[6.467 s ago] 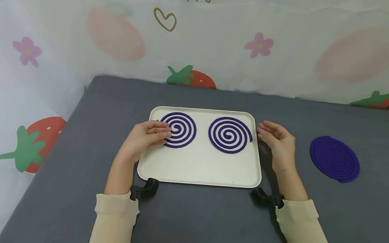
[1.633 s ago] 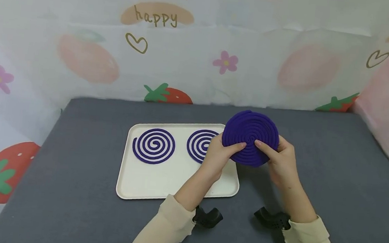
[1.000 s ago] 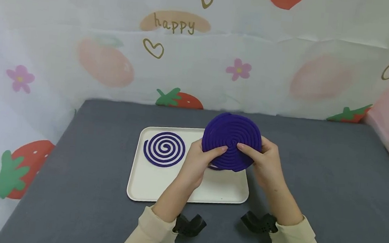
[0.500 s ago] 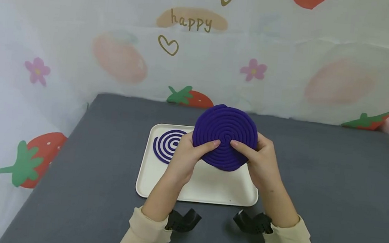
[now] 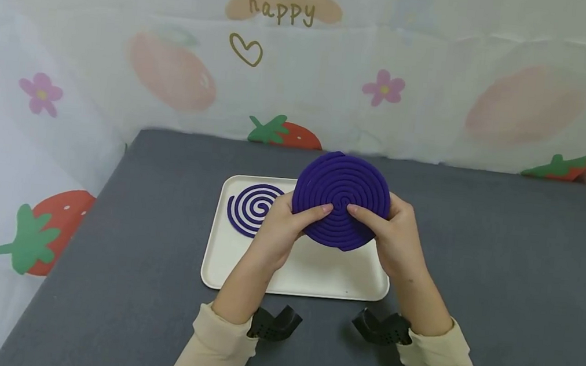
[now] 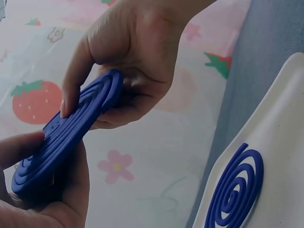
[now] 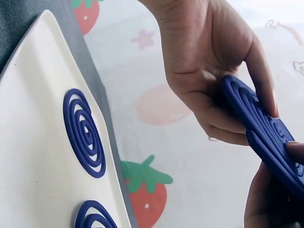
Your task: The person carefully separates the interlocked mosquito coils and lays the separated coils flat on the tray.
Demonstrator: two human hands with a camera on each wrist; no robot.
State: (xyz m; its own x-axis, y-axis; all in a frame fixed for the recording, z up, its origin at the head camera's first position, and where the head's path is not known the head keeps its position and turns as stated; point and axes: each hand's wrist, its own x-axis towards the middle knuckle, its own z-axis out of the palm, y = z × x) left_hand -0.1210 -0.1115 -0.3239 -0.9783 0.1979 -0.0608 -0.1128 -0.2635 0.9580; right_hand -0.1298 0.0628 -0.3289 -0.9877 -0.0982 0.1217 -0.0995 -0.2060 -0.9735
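Observation:
A dark blue-purple disc of tightly nested mosquito coils [image 5: 345, 179] is held up, tilted, above the white tray [image 5: 326, 286]. My left hand [image 5: 277, 228] grips its lower left edge, thumb on the face near the middle and fingers behind. My right hand [image 5: 398, 239] holds the lower right edge the same way, the thumb tips close together beside the centre. A loose coil end sticks out at the top and at the bottom of the disc. On the tray lie two separate coils: the left coil [image 5: 231, 208] is partly behind my hand, the right coil [image 7: 69, 114] shows in the right wrist view.
The grey tabletop [image 5: 500, 271] stretches around the tray. Behind it hangs a pale cloth [image 5: 429, 55] with strawberry and flower prints. Black wrist cameras, one on the left wrist [image 5: 275, 324] and one on the right wrist [image 5: 382, 328], jut inward near the tray's front edge.
Earlier the nested disc lay on the table at right while both hands were at the tray. Both hands then held it by the tray's right side and moved it left over the tray.

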